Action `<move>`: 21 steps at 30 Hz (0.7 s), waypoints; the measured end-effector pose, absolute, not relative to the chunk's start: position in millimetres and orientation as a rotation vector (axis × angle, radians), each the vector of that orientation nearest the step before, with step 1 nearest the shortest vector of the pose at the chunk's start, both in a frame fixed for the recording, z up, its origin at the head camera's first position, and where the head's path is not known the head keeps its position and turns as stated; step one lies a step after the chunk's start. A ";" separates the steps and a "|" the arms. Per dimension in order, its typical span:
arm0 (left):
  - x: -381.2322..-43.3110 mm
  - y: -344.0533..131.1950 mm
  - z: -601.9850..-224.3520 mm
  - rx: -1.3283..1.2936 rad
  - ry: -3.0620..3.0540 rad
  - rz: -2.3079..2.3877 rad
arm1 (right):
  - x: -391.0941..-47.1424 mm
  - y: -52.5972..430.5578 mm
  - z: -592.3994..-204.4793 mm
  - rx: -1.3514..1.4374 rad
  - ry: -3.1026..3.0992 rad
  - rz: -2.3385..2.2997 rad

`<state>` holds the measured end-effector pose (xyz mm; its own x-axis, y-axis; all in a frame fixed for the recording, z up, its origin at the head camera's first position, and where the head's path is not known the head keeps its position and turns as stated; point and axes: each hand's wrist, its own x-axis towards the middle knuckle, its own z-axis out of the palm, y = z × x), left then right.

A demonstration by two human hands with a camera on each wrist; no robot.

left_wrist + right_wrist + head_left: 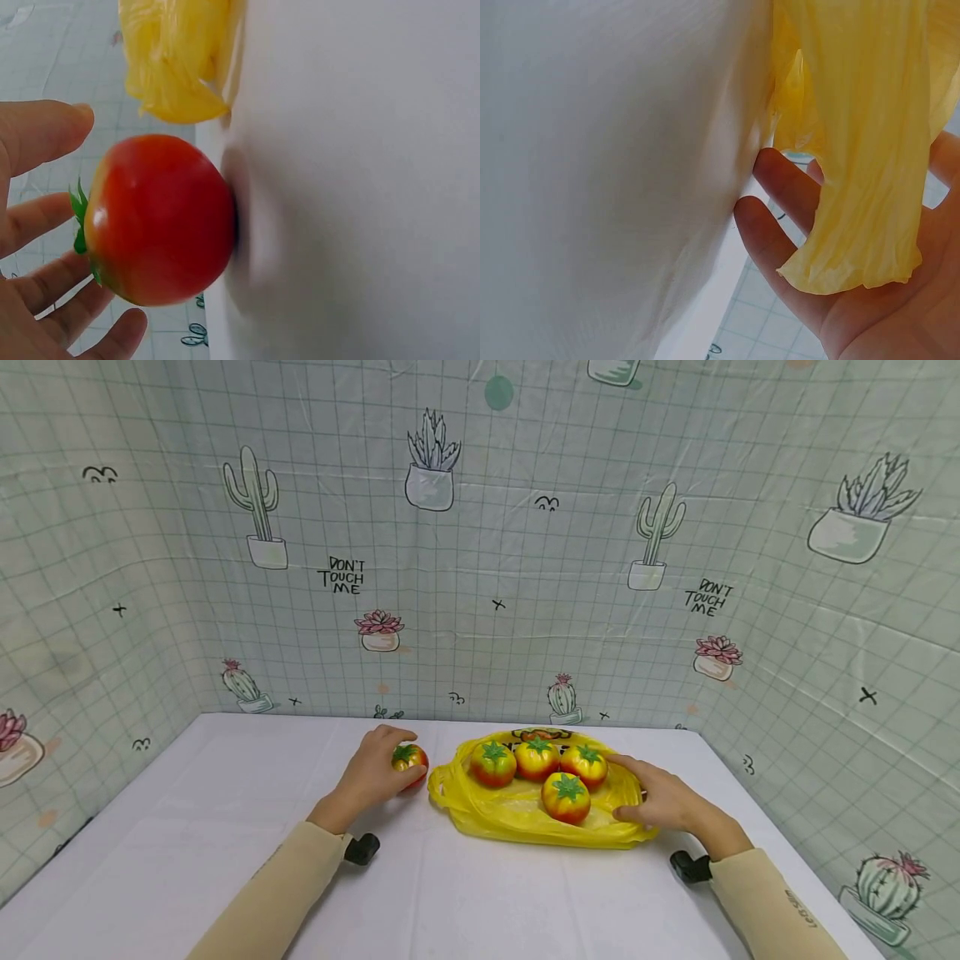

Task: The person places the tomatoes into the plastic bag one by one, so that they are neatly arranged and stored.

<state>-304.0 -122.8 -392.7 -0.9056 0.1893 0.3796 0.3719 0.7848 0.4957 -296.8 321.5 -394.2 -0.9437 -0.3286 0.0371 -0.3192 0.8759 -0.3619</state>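
Note:
My left hand (369, 772) curves loosely around a red and yellow tomato (412, 758) standing on the table, left of the yellow plastic bag (495, 822). In the left wrist view a gap shows between the thumb (52, 133) and that tomato (165, 217), and the other fingers spread behind its green leafy top. Several more tomatoes (566, 799) sit together on the open bag. At the bag's right end is my right hand (671, 797), fingers spread. In the right wrist view a gathered end of the bag (866, 187) hangs in front of its palm.
White cloth covers the table (465, 902). Behind it and along both sides hangs a gridded backdrop (495, 552) printed with cacti. A small black device sits at each wrist, just past the beige sleeves (292, 877).

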 end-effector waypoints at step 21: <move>-308.0 -130.4 -400.2 -0.375 -2.732 -0.960 | -297.2 323.0 -396.2 -0.477 3.001 -0.591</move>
